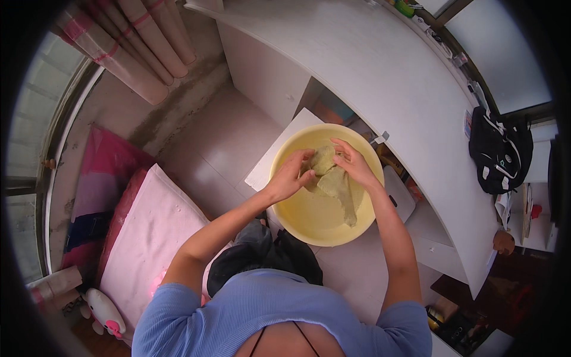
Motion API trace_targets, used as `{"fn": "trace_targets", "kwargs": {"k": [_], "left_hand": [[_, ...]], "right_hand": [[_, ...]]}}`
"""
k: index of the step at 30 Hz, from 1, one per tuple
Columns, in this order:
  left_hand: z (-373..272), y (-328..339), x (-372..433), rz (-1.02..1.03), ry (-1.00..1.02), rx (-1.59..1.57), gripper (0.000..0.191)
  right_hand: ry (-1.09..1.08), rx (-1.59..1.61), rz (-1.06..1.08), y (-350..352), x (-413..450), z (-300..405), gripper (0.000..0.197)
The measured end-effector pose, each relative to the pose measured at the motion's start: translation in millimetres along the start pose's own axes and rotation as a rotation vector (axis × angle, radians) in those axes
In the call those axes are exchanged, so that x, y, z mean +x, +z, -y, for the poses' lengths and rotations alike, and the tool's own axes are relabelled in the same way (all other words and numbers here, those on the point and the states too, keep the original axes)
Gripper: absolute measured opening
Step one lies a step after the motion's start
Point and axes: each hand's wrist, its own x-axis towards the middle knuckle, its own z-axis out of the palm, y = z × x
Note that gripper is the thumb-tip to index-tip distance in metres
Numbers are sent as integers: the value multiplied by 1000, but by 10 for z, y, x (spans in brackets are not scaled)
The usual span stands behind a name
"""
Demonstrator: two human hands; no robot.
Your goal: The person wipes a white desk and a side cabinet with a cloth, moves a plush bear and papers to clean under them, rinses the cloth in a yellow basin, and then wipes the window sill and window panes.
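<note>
A damp-looking yellow-green cloth (pixel 334 180) is bunched up inside a round pale yellow plastic basin (pixel 308 230). One end of it trails down toward the basin's near right side. My left hand (pixel 289 175) curves around the left of the bunched part, thumb below and fingers above. At the upper right, my right hand (pixel 354 164) has its fingers on the same cloth, with the forefinger raised. Both hands are over the basin. Folds of cloth hide some of the fingertips. The basin seems to hold shallow water, though its depth cannot be judged.
Under the basin is a white flat-topped stand (pixel 263 172). A long white desk (pixel 370 80) curves along the right, with open shelves beneath and a black backpack (pixel 499 149) on it. To my left is a bed edge with pink bedding (pixel 147 227) and a white plush toy (pixel 105 310).
</note>
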Motion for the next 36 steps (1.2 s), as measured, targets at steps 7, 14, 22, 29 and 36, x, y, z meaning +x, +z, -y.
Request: {"fn": "trace_targets", "kwargs": {"k": [7, 14, 22, 29, 36], "left_hand": [[757, 501, 245, 199, -268, 836, 61], [1287, 567, 329, 58, -382, 657, 26], [1355, 926, 454, -266, -1042, -906, 30], [757, 1144, 534, -376, -914, -856, 37], [803, 728, 7, -199, -361, 507, 47]], "right_hand": [[44, -755, -77, 560, -820, -200, 38], [226, -1010, -62, 509, -754, -1415, 38], [176, 127, -385, 704, -404, -979, 34], [115, -675, -430, 571, -38, -685, 30], [37, -1066, -672, 520, -449, -1137, 30]]}}
